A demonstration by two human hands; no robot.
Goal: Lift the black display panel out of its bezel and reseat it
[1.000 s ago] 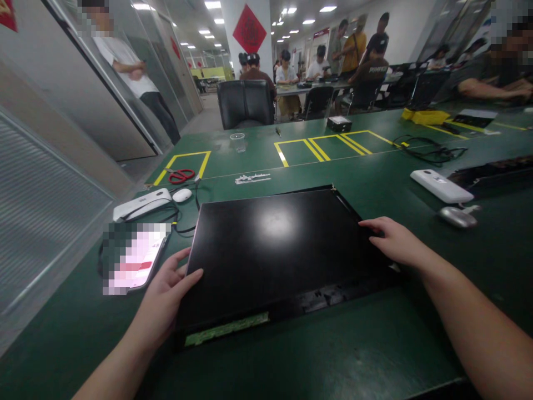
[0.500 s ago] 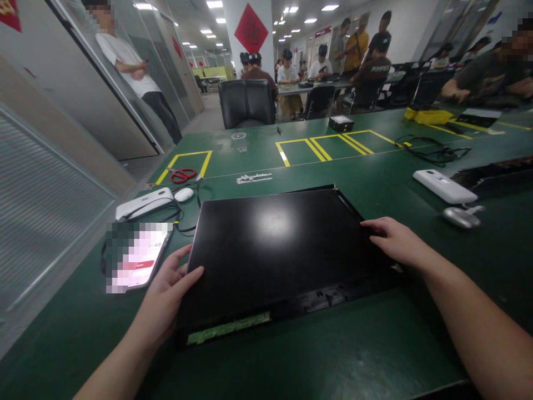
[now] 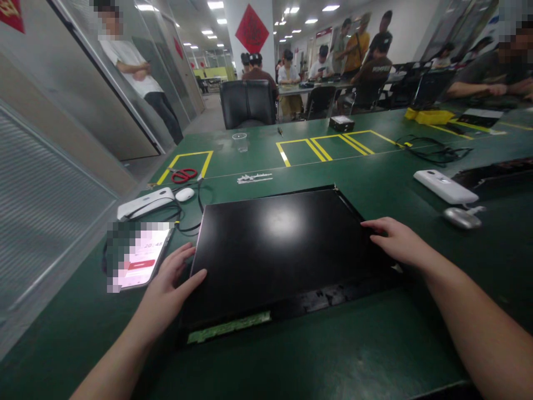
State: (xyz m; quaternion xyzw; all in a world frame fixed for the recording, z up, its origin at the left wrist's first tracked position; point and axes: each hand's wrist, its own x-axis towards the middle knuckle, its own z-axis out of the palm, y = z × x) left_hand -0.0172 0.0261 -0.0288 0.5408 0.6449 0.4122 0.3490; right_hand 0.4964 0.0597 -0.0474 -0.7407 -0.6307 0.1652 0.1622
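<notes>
- The glossy black, flat rectangular panel (image 3: 266,255) lies on the bench (image 3: 358,355), straight ahead and between the two hands, over a thin black frame (image 3: 352,210) whose rim shows along the far and right sides.
- Its long axis seems to run from left to right, roughly from one hand to the other (foreshortening makes this a judgement), with the near side slightly skewed.
- The left hand (image 3: 166,283) is at the panel's left edge: thumb over the black face, fingers spread outside the edge. This grip stands apart; whether the fingertips touch the side is hard to tell.
- The right hand (image 3: 393,239) is at the opposite side, index fingertip on the frame's rim and thumb a little nearer the body. Its other fingers are hidden, so I cannot tell whether that grip is clamped.
- The left hand is the nearer to the panel's own face; the right sits more on the frame.
- A lit smartphone with a pale pink screen (image 3: 144,258) lies just beyond the left hand's outer side.
</notes>
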